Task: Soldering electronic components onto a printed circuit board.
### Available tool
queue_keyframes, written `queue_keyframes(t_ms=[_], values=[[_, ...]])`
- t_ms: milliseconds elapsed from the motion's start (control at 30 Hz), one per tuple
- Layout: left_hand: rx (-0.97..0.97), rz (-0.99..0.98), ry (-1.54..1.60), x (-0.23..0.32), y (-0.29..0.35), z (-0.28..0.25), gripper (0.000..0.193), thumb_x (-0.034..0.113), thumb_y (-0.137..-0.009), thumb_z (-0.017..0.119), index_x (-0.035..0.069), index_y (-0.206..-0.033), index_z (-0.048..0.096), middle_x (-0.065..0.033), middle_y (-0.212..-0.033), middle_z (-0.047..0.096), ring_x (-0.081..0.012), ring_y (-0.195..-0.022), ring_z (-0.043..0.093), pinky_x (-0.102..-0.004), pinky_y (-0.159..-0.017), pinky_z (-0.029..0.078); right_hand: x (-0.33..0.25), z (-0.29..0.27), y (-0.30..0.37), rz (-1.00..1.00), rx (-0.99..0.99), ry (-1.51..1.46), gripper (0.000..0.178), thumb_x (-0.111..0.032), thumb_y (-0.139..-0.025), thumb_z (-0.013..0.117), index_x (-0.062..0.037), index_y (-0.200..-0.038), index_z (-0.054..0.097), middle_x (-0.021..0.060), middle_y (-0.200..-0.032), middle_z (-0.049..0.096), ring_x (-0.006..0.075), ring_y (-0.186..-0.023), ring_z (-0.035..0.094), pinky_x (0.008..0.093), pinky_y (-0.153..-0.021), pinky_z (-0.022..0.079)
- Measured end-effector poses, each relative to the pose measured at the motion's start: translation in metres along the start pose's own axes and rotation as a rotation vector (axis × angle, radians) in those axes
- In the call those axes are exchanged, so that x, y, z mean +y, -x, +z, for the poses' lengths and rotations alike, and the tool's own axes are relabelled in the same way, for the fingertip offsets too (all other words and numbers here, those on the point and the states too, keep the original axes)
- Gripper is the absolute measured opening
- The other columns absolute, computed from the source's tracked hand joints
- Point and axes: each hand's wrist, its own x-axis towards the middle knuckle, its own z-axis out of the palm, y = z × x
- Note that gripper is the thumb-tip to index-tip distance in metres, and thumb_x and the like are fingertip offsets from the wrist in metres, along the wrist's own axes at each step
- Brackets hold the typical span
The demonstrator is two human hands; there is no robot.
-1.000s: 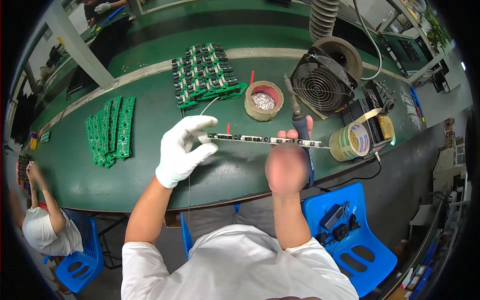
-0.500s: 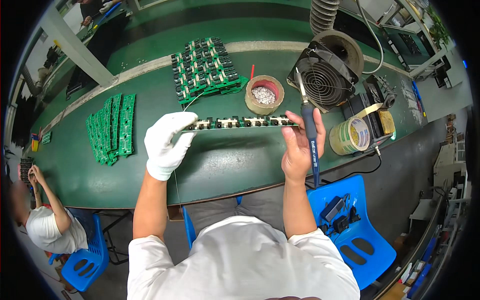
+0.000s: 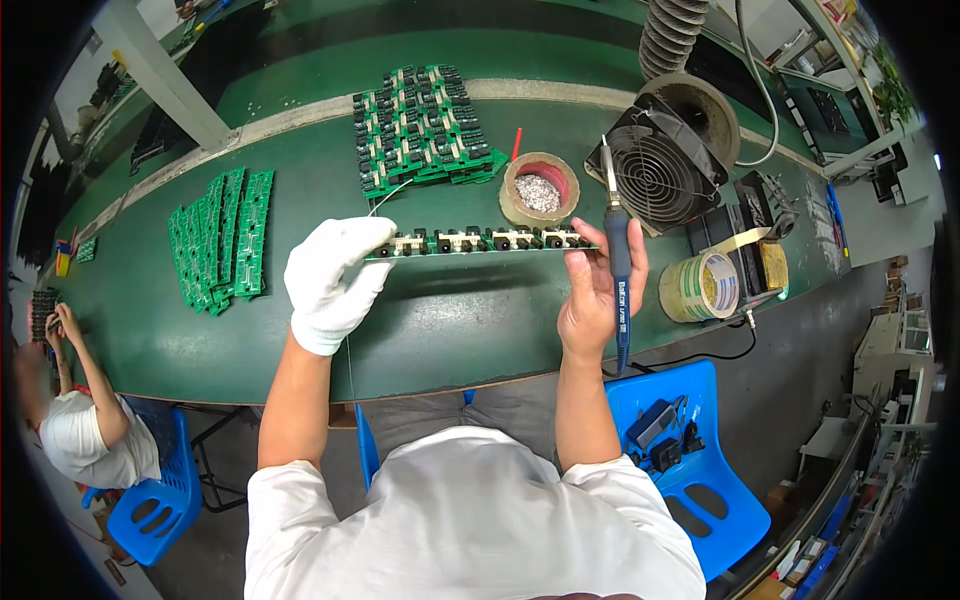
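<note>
A long strip of circuit boards [image 3: 487, 241] with black and cream components is held level above the bench between both my hands. My left hand [image 3: 328, 285], in a white glove, pinches its left end between thumb and fingers. Thin solder wire [image 3: 391, 196] sticks up past those fingers and trails down below the glove. My bare right hand [image 3: 588, 312] grips the strip's right end with thumb and fingertips. That same hand also carries a blue-handled soldering iron [image 3: 619, 262], upright, its metal tip pointing away from me.
Stacked populated boards [image 3: 418, 130] lie beyond the strip; barer green boards [image 3: 222, 240] fan out at left. A round pot [image 3: 540, 188] of silvery bits, a black fan [image 3: 655, 170], tape roll [image 3: 700, 287] and iron stand [image 3: 765, 250] fill the right. Another person [image 3: 95, 430] sits far left.
The whole view has shifted slightly. The strip has tilted a little, showing slightly more of its component side. Both hands keep their hold.
</note>
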Motion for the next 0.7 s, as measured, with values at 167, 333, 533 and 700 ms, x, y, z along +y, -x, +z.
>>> queue_keyframes(t_ms=[167, 333, 533, 700], values=[[0.009, -0.002, -0.016, -0.001, 0.0, 0.0, 0.037, -0.001, -0.067, 0.075, 0.003, -0.104, 0.073, -0.0103, -0.098, 0.074, -0.0229, -0.079, 0.068, -0.03, -0.071, 0.053, 0.001, 0.0, -0.001, -0.025, -0.015, 0.011, 0.07, 0.008, -0.085, 0.068, -0.0043, -0.147, 0.038, 0.0202, -0.116, 0.067, 0.0263, -0.106, 0.066, 0.0252, -0.077, 0.05], [0.001, -0.054, 0.002, -0.002, -0.001, 0.002, 0.036, -0.001, -0.07, 0.074, 0.002, -0.106, 0.072, -0.0114, -0.101, 0.074, -0.0234, -0.083, 0.068, -0.0303, -0.075, 0.054, -0.004, 0.003, -0.001, -0.064, -0.007, 0.033, 0.069, 0.007, -0.085, 0.068, -0.0043, -0.146, 0.038, 0.0191, -0.115, 0.067, 0.0267, -0.106, 0.066, 0.0265, -0.08, 0.051], [-0.012, -0.161, 0.018, -0.005, 0.0, 0.006, 0.034, -0.001, -0.074, 0.072, 0.001, -0.108, 0.071, -0.0121, -0.105, 0.072, -0.0234, -0.088, 0.068, -0.0302, -0.081, 0.054, -0.008, 0.007, 0.0, -0.12, -0.008, 0.114, 0.07, 0.007, -0.084, 0.069, -0.0043, -0.146, 0.038, 0.0175, -0.114, 0.067, 0.0277, -0.106, 0.066, 0.0318, -0.088, 0.051], [-0.014, -0.2, 0.04, -0.009, 0.003, 0.01, 0.033, 0.0, -0.076, 0.071, 0.001, -0.109, 0.071, -0.0115, -0.107, 0.072, -0.0229, -0.09, 0.068, -0.0298, -0.083, 0.053, -0.009, 0.005, 0.001, -0.172, -0.023, 0.156, 0.07, 0.007, -0.083, 0.07, -0.0043, -0.145, 0.039, 0.0169, -0.114, 0.068, 0.0284, -0.107, 0.066, 0.0361, -0.094, 0.05]])
